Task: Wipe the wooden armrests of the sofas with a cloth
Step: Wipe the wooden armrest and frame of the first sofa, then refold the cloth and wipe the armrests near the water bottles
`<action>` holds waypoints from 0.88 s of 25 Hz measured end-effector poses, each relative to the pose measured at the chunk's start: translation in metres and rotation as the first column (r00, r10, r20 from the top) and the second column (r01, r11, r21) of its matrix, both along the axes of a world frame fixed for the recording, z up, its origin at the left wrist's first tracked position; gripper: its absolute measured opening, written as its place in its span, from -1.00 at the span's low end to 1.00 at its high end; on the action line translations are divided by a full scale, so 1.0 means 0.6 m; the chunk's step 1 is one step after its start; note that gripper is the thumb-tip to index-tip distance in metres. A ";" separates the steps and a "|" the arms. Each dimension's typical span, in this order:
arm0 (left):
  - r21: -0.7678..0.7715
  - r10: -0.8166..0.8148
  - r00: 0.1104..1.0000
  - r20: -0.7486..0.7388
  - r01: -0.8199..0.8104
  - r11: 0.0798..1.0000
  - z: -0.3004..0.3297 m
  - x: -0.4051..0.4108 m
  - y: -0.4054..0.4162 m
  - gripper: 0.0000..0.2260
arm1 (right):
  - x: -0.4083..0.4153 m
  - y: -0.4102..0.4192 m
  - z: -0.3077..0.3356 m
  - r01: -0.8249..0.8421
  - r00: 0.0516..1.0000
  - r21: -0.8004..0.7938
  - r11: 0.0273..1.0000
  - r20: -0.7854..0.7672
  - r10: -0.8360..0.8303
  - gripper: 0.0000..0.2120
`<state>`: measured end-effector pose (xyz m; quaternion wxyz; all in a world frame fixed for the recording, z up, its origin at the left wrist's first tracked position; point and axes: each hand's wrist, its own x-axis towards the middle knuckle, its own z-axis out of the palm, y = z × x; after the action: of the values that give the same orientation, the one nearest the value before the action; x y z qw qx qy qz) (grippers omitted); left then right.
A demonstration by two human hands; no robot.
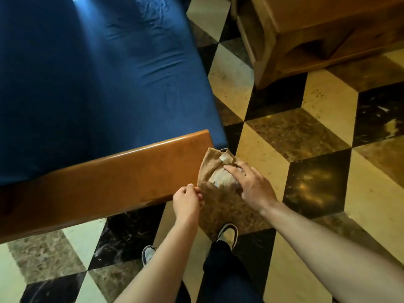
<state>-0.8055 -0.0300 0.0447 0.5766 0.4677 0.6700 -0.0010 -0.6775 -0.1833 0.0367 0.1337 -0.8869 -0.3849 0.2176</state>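
A glossy wooden armrest [105, 182] runs from the lower left to the middle of the head view, beside a blue sofa cushion [87, 73]. A tan cloth [215, 169] with a pale patch hangs just off the armrest's right end. My right hand [251, 186] lies over the cloth with fingers spread on it and grips it. My left hand [188, 200] pinches the cloth's lower left edge, right at the armrest's front corner.
A second wooden sofa frame [306, 40] stands at the upper right. The floor [306, 132] is patterned marble in black, cream and brown. My two shoes [228, 234] and dark trousers show below the hands.
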 end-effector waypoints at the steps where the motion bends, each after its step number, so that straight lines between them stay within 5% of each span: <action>1: 0.049 -0.086 0.996 0.016 0.086 0.995 0.015 0.025 0.000 -0.70 | 0.012 0.006 0.015 0.053 0.998 0.017 0.998 -0.028 -0.053 -0.30; 4: 0.150 -0.300 0.954 0.029 0.292 0.944 0.048 0.103 0.030 -0.78 | 0.061 0.038 0.061 0.125 0.990 0.061 0.990 -0.077 -0.120 -0.33; 6: 0.059 -0.322 0.943 0.081 0.318 0.946 0.061 0.155 0.060 -0.55 | 0.098 0.068 0.083 0.134 0.986 0.117 0.984 -0.112 -0.121 -0.27; 11: -0.245 -0.096 0.970 0.223 0.151 0.958 0.095 0.257 0.127 -0.65 | 0.191 0.143 0.126 0.125 0.965 0.261 0.957 -0.254 -0.057 -0.15; 14: -0.254 0.048 0.929 0.366 0.051 0.966 0.088 0.304 0.153 -0.75 | 0.273 0.172 0.137 0.099 0.914 0.197 0.975 -0.405 -0.011 -0.02; 16: -0.214 0.072 0.890 0.449 0.029 0.976 0.091 0.356 0.170 -0.80 | 0.350 0.193 0.154 0.222 0.756 0.079 0.972 -0.643 -0.120 0.05; 19: -0.093 -0.007 0.853 0.522 0.065 0.994 0.117 0.448 0.203 -0.84 | 0.483 0.235 0.196 0.469 0.238 -0.185 0.863 -0.915 -0.326 -0.04; 20: -0.035 -0.059 0.843 0.534 0.092 0.995 0.136 0.476 0.217 -0.84 | 0.522 0.250 0.209 0.452 0.140 -0.253 0.855 -0.927 -0.348 -0.10; 22: 0.072 -0.163 0.802 0.575 0.149 0.986 0.176 0.529 0.254 -0.81 | 0.598 0.289 0.229 0.334 0.143 -0.262 0.905 -0.935 -0.323 -0.14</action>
<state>-0.4880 0.1225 0.1501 0.7453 0.5060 0.4221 0.1016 -0.3184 -0.0102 0.1740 0.3900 -0.6192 -0.0164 0.6813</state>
